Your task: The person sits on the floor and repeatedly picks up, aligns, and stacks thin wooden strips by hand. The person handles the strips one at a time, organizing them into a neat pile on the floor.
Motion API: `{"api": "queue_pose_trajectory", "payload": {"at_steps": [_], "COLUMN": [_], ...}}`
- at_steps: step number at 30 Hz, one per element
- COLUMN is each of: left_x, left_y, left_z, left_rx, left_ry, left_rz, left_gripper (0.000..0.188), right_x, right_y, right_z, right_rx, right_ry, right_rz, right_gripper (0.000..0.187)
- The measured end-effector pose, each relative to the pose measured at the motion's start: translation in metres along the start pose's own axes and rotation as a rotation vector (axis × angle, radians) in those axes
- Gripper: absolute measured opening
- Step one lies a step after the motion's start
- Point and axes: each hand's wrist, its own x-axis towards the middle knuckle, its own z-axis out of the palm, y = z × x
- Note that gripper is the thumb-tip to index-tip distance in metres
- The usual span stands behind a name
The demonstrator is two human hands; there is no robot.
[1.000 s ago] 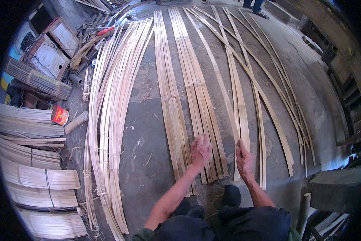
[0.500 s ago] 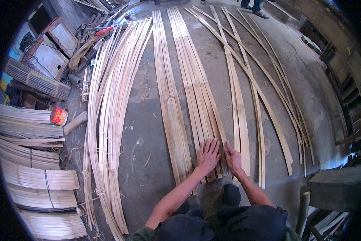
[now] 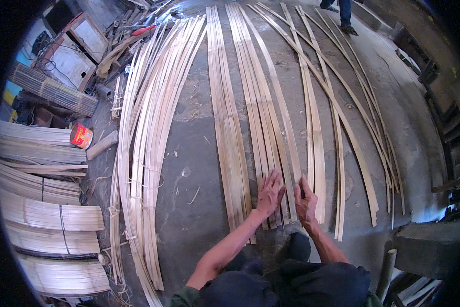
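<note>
Long pale bamboo strips lie lengthwise on the floor in front of me. My left hand [image 3: 271,195] rests palm down, fingers outstretched, on the near end of a flat group of strips [image 3: 261,117]. Just right of it, my right hand [image 3: 306,205] has its fingers bent at the near end of a single bamboo strip [image 3: 285,110], seemingly holding its edge. A narrow gap parts this strip from the group along much of its length. Another group of strips [image 3: 227,148] lies left of my left hand.
A large spread of strips [image 3: 155,128] lies further left, beside tied bundles [image 3: 56,217], a red tin [image 3: 81,136] and a wooden billet [image 3: 102,145]. Loose strips [image 3: 350,133] cross on the right. A person's feet [image 3: 348,29] are at the far right, and a ledge [image 3: 434,245] at near right.
The rightmost strip has come away from the group toward the right, with my right hand at its near end. My left hand has slid slightly. The person at the back has stepped.
</note>
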Motion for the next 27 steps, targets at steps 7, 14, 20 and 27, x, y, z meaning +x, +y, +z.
{"api": "queue_pose_trajectory", "payload": {"at_steps": [7,14,20,27], "left_x": [0.053,0.053,0.031,0.024], "left_y": [0.004,-0.018,-0.037,-0.056], "left_z": [-0.039,-0.057,-0.052,-0.037], "left_rx": [-0.684,-0.606,-0.583,-0.306], "left_ry": [0.091,0.098,0.079,0.017], "left_rz": [-0.543,-0.654,-0.653,-0.563], "left_gripper": [0.052,0.065,0.073,0.073], "right_x": [-0.016,-0.03,-0.05,-0.051], "right_y": [-0.015,-0.04,-0.04,0.003], "right_z": [0.037,0.076,0.092,0.101], "right_rx": [0.196,0.585,0.522,0.004], "right_ry": [-0.131,-0.383,-0.397,-0.327], "right_rz": [0.014,0.348,0.298,-0.121], "right_gripper": [0.047,0.049,0.049,0.067]}}
